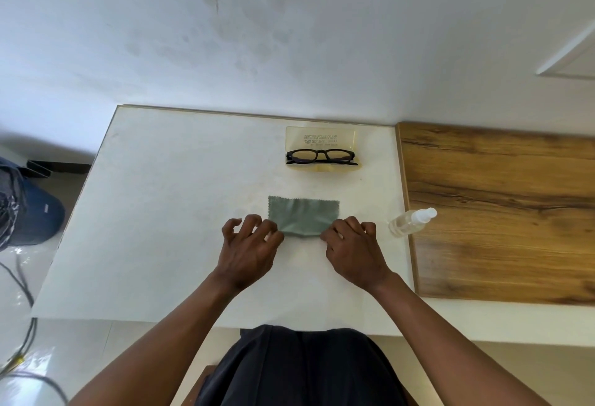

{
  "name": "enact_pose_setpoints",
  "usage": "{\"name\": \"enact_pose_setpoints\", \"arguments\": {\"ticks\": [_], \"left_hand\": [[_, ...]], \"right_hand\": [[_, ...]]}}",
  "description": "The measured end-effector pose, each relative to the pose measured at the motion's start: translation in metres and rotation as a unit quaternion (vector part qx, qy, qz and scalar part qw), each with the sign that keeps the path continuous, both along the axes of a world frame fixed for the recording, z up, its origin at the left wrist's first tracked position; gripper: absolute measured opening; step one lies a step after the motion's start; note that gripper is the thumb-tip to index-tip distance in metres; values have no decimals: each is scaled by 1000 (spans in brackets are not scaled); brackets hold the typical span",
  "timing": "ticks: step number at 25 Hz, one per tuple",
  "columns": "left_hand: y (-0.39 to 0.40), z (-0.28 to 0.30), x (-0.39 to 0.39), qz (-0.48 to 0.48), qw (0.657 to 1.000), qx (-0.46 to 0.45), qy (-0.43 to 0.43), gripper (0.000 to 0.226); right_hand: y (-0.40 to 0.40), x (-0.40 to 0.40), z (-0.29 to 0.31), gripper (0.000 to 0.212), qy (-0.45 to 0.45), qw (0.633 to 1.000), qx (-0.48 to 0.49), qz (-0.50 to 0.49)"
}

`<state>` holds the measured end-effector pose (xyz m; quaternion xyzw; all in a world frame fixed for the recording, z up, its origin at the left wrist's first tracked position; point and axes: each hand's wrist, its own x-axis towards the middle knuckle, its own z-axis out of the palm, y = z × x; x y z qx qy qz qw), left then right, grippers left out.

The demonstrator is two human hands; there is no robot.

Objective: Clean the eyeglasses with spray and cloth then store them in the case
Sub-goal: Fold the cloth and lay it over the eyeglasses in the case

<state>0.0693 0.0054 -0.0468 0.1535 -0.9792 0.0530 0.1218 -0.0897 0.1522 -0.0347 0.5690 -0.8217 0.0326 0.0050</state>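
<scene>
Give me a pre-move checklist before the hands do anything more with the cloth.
1. Left hand on the grey-green cloth: ok, fingertips pinch its near left corner.
2. Right hand on the cloth: ok, fingertips pinch its near right corner.
3. Cloth lying flat: not ok, the near edge is bunched between the hands.
4. Black-framed eyeglasses in the case: ok, they sit in the open translucent yellow case, arms folded.
5. Spray bottle upright: not ok, it lies on its side at the seam between the white table and the wooden board.
6. Lenses clean: cannot tell, too small to judge.
</scene>
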Motion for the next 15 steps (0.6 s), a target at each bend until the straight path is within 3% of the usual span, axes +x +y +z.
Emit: {"name": "enact_pose_setpoints", "arguments": {"ticks": [3, 8, 11, 12, 15], "left_hand": [[0, 2, -1, 9, 999, 28, 19, 20], [0, 7, -9, 66, 994, 77, 33, 32], [-2, 11, -10, 75, 990, 115, 26, 26], [-2, 11, -10, 84, 985, 150, 22, 22], [-5, 10, -14, 122, 944, 304, 36, 16]], "right_hand": [[-4, 1, 1, 19, -21, 999, -22, -35], [-12, -1, 1, 21, 27, 999, 17, -26], [-11, -4, 5, 11, -6, 999, -18, -40], [-10, -5, 6, 6, -33, 998, -38, -37], [-11, -9, 9, 24, -104, 991, -77, -32]]}}
